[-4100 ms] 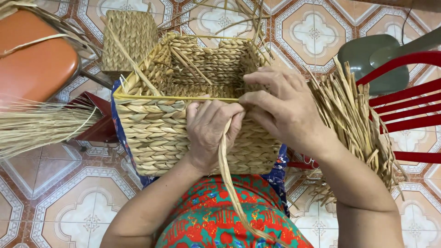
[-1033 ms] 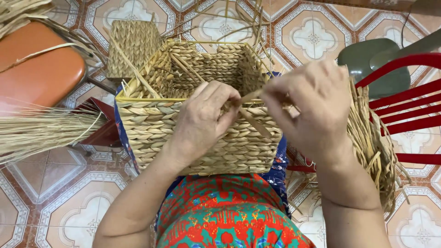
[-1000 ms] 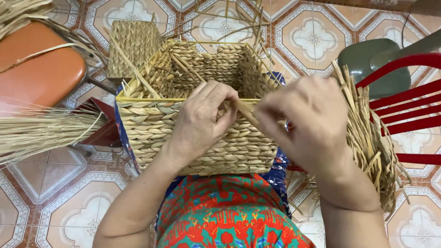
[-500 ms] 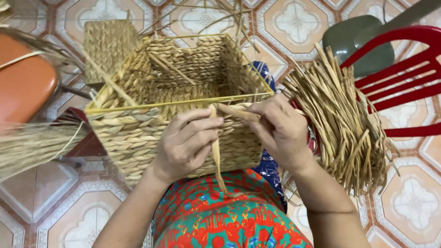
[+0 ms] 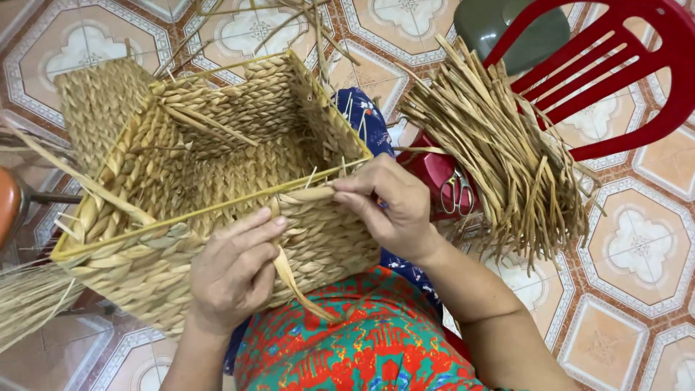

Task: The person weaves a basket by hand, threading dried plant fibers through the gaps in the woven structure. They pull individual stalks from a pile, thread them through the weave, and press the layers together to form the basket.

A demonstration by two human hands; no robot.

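Since the frame half a second earlier, both hands had slid along the near rim and the basket had tilted further, its left corner dropping toward the floor while the view swung to show more of the red chair.

At the far left a loose sheaf of dry straw [image 5: 25, 304] lay within reach, apparently as spare weaving stock. The square woven basket [image 5: 217, 152] rested on the person's lap, its opening turned up and toward the camera, probably so the rim could be worked from above. The left hand [image 5: 235, 271] pressed flat against the basket's near wall, its grip closed on a flat straw strand [image 5: 293, 279] that ran from the rim down over the patterned clothing; that hold seemed to keep the strand taut. The right hand [image 5: 391, 210] pinched the strand's upper end at the rim between thumb and fingertips, seemingly to tuck it under the yellowish rim. Further right, a bundle of cut straw strips [image 5: 499, 152] lay over a red container with scissors [image 5: 456, 195] beside the red plastic chair [image 5: 622, 72], on the tiled floor [image 5: 637, 239].
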